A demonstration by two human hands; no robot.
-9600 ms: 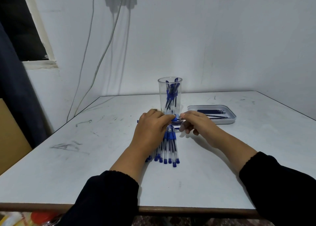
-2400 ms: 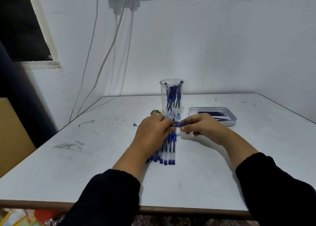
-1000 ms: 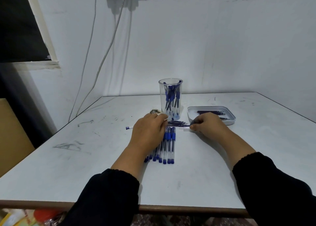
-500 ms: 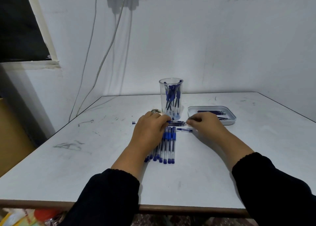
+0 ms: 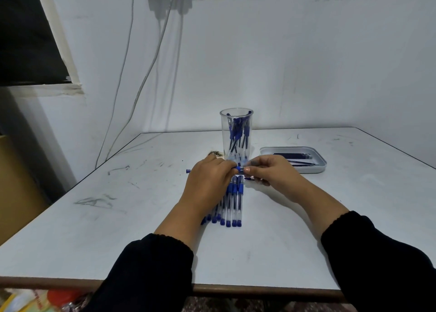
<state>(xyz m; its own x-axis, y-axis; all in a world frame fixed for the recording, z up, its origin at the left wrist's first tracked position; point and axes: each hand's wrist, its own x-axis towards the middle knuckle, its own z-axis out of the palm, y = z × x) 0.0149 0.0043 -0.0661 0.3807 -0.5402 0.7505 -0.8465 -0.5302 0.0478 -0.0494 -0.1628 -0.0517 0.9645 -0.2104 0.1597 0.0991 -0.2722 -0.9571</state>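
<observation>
Rising off the worktop [image 5: 141, 217], the right hand [image 5: 271, 172] has left the loose refills [image 5: 249, 178], where it rested half a second ago, and has met the left hand [image 5: 208, 182]. Both grips are now closed, fingertips pinching one pen [image 5: 238, 168] by its blue section. The pen lies crosswise, its far end poking out left of the left grip. This looks like another pen being put together, bound for the row of pens [image 5: 232, 205] just below and nearer than the grip.

The left hand covers most of the barrel and the row's far ends, so I cannot tell whether a refill is going in. Beyond the grip stands the clear cup [image 5: 236, 132] of pens. To its right, the tray [image 5: 313, 168] holds thin dark sticks, too small to identify.
</observation>
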